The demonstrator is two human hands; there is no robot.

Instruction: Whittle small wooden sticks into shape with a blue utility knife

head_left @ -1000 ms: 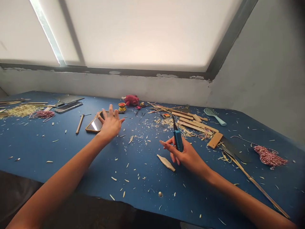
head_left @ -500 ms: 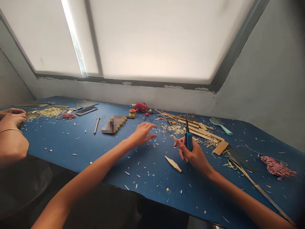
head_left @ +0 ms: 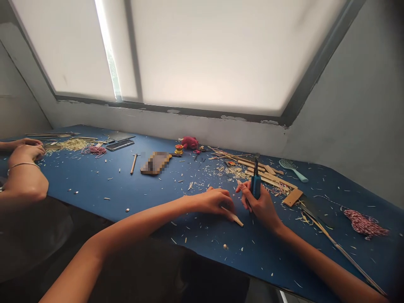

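Observation:
My left hand (head_left: 217,202) is closed over a small carved piece of wood (head_left: 237,220), whose pale pointed end sticks out past the fingers toward the lower right. Most of that piece is hidden under the hand. Just to the right, my right hand (head_left: 260,204) grips a blue utility knife (head_left: 256,185) with its dark blade pointing up. Curled fingers wrap the knife's handle, and the fingertips reach toward the left hand without touching it. Wood shavings (head_left: 217,170) are scattered on the blue table (head_left: 176,202) around both hands.
Behind the right hand lie bamboo strips (head_left: 271,179) and a drilled wooden tag (head_left: 293,197). A red-white string bundle (head_left: 366,223) and a mint hairbrush (head_left: 293,170) sit right. A phone (head_left: 120,144), a pixelated flat object (head_left: 155,163) and another person's hands (head_left: 31,147) are left.
My left hand has come down and to the right from above the table and closed on the carved wood piece. My right hand keeps the knife, and the view has shifted slightly.

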